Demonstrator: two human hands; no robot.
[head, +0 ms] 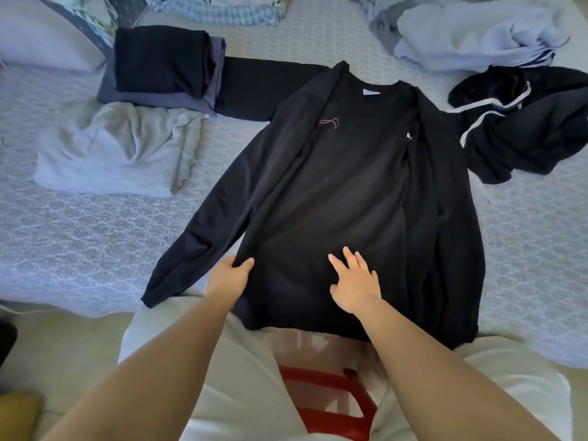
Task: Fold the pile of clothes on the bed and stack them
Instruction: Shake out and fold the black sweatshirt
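Both forearms are bare from the bottom edge of the picture up to the wrists, with no sleeve showing on either; the left hand [228, 275] and right hand [354, 283] carry no ring, watch or bracelet that can be seen; the fingers [350, 257] are uncovered, with short nails; below the arms the person wears pale grey trousers [241, 377] of a soft, loose cloth, one leg on each side.
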